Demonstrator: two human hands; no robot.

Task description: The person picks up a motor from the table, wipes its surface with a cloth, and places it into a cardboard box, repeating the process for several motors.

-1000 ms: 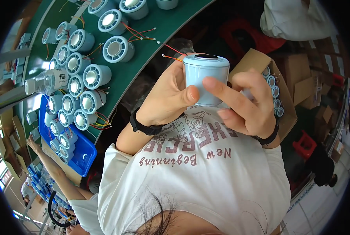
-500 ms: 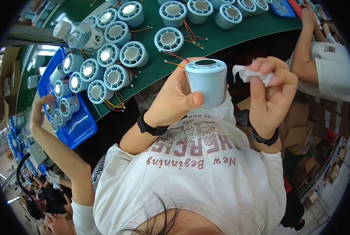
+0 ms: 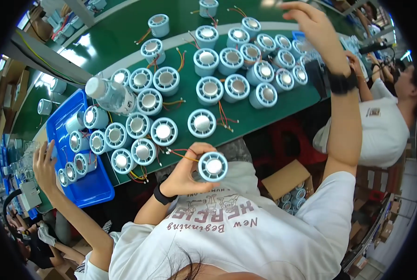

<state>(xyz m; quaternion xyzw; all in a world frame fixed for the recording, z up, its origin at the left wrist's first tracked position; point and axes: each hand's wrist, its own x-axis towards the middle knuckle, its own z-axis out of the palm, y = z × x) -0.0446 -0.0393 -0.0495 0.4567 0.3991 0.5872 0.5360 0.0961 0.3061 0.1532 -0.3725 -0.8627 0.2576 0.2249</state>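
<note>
In front of my chest, my left hand [image 3: 188,175] is closed round a light-blue cylindrical device [image 3: 213,166]. Its spoked rim and shiny silver disc face up toward me, and thin red and yellow wires stick out on its left. My right hand [image 3: 306,17] reaches far out over the back right of the table, with fingers stretched and apart. I see nothing in it, though it is slightly blurred. Below it stand many similar devices, among them a light-blue device [image 3: 266,42] in a cluster. Closest to my left hand on the table is a lone device [image 3: 202,123].
Left on the green table [image 3: 189,100] are more devices and a clear plastic bottle [image 3: 112,95]. A blue tray [image 3: 106,186] holds several devices, with a co-worker's hand [image 3: 44,163] at its edge. An open cardboard box [image 3: 287,179] sits low right; another person [image 3: 367,126] is beyond.
My right hand has swung from beside the device to far over the table; the crumpled white tissue it held is out of sight. My left hand has tipped the device's top toward me.
</note>
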